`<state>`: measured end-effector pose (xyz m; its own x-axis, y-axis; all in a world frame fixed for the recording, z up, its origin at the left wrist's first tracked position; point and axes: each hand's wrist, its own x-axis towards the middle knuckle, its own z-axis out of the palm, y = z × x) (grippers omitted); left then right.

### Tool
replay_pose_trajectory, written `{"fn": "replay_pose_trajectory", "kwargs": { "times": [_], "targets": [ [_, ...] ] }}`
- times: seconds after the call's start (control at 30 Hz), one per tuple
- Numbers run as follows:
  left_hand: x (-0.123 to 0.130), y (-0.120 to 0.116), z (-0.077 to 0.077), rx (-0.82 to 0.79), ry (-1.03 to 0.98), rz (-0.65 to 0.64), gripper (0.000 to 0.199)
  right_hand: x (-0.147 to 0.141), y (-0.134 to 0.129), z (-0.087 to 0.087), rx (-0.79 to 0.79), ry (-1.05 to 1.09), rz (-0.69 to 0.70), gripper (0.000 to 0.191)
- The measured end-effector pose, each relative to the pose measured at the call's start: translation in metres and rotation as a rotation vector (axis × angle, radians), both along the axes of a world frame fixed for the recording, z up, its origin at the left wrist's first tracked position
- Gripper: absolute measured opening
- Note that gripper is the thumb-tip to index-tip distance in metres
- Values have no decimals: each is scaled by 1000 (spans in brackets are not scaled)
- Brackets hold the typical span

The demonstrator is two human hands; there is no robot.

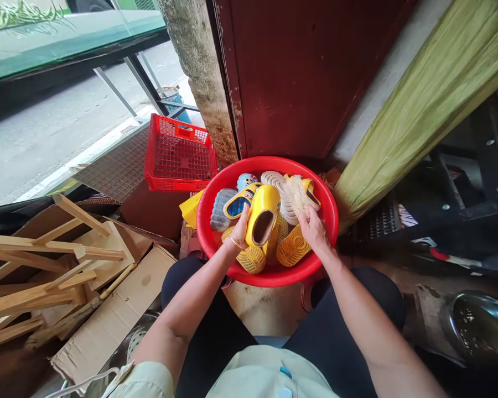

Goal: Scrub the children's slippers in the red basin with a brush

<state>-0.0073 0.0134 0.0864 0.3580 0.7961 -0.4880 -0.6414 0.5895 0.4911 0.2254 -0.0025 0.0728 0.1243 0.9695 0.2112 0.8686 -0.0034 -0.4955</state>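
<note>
A round red basin (266, 278) stands between my knees, holding several small shoes in yellow, blue-grey and white. My left hand (239, 228) grips a yellow shoe (266, 205) by its side, its opening facing me. In my right hand (312, 228), over the right side of the basin, is a whitish shoe (295, 196) with a pale textured sole. Yellow soles (294, 246) lie below both hands. A blue-grey sole (222, 210) rests near the basin's left wall.
Behind the basin on the left sits a red plastic crate (182, 182). Wooden frames (83, 253) and flattened cardboard (120, 309) lie at the left. A dark red door (302, 83) is ahead, a green cloth (423, 110) hangs right, and a metal bowl (456, 326) holds liquid at lower right.
</note>
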Motion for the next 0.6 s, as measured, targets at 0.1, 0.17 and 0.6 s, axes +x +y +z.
{"fn": "replay_pose_trajectory", "kwargs": {
  "times": [0.1, 0.17, 0.6],
  "targets": [
    [-4, -2, 5, -74, -74, -60, 65, -19, -15, -2, 115, 112, 88, 56],
    [-5, 1, 4, -77, -128, -26, 56, -35, -32, -1, 153, 98, 218, 54],
    [-11, -11, 5, -102, -199, -166, 56, -19, -9, 2, 214, 42, 54, 56]
  ]
}}
